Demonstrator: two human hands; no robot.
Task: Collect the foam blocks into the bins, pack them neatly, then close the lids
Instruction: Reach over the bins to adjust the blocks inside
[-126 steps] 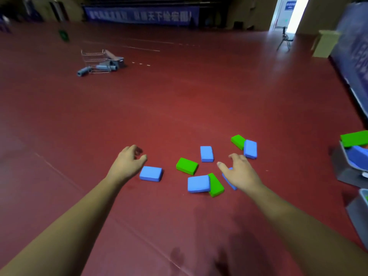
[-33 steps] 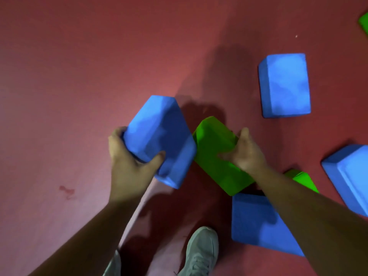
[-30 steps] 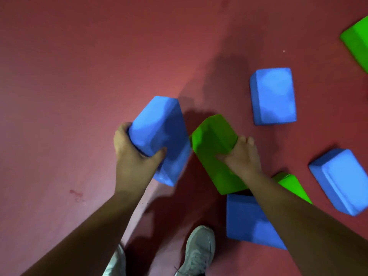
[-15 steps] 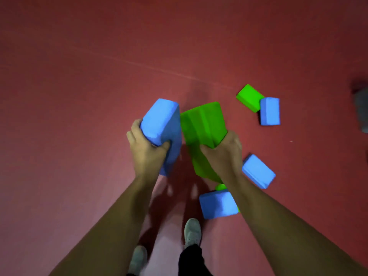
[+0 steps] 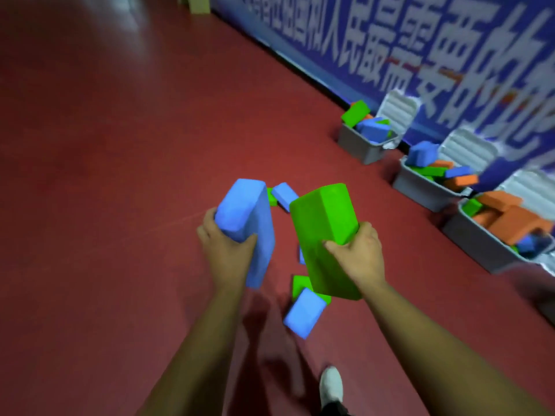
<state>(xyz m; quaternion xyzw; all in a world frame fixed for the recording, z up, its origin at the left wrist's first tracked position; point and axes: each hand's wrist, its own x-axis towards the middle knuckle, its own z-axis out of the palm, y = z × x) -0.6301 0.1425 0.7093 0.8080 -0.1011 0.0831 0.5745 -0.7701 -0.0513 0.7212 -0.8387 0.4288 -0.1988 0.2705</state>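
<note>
Blue block is gripped in the left hand, green block in the right hand — both off the floor. Carry them to the bins at right (lids open, contents jumbled) and lay them flat.

The left hand grips a blue block, the right hand a green block.
</note>
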